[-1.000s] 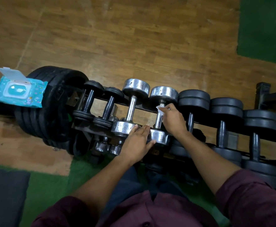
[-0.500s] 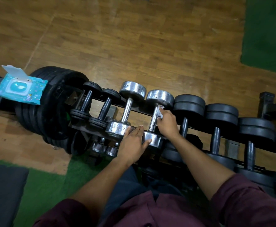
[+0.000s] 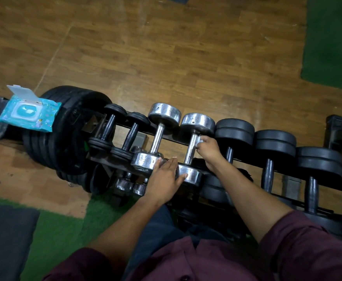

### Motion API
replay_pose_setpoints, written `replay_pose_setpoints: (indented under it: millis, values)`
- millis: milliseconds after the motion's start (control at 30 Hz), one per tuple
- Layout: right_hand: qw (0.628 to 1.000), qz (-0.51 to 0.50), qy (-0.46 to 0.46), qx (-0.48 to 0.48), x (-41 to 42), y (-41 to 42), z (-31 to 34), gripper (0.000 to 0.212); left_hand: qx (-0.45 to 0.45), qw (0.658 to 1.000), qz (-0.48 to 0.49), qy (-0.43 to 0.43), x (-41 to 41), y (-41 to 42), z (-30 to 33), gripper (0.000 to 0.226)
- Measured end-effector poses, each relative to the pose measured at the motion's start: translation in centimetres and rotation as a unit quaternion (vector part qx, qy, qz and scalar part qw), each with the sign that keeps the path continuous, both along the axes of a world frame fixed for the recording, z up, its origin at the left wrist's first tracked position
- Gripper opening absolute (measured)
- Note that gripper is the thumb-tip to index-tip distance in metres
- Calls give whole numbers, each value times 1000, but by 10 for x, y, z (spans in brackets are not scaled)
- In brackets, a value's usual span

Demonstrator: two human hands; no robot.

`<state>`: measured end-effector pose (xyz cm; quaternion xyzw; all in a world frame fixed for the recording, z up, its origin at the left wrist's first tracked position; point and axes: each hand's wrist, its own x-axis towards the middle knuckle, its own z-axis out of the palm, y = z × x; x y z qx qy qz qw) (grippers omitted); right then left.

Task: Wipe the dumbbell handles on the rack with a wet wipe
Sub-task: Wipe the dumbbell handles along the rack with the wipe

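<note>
Head view: right hand (image 3: 207, 148) pinches a white wet wipe (image 3: 200, 139) against the chrome dumbbell handle (image 3: 191, 149) on the rack (image 3: 245, 159); left hand (image 3: 164, 179) lies flat, fingers (image 3: 173, 162) straight, across 2 chrome dumbbell ends.

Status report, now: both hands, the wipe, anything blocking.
Right hand pinches wipe against chrome dumbbell handle, near its far head. Left hand flat on near chrome heads, steadying. Nothing blocking.
</note>
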<state>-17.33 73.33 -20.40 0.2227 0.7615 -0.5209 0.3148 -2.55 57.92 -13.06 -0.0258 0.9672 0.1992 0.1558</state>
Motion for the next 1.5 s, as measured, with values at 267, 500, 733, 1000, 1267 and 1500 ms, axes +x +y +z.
replay_pose_setpoints:
  millis: [267, 500, 733, 1000, 1267, 1500]
  values:
    - [994, -33, -68, -83, 5, 3, 47, 31, -3, 1000, -1, 3, 0, 1, -3, 71]
    - [991, 11, -121, -58, 11, 5, 50, 23, 0, 1000, 1, 2, 0, 0, -3, 70]
    - [992, 48, -117, -20, 13, -1, 46, 25, 6, 1000, 2, 1, -1, 0, -1, 71]
    - [987, 115, -113, 9, 23, 3, 46, 17, 10, 1000, 5, 6, 0, 0, 1, 71]
    - [978, 163, -127, 24, 22, -5, 46, 34, 16, 1000, 2, 3, 0, -1, -1, 71]
    - [963, 238, -112, 66, 19, -3, 49, 30, 14, 1000, -3, 9, 1, -2, -3, 69]
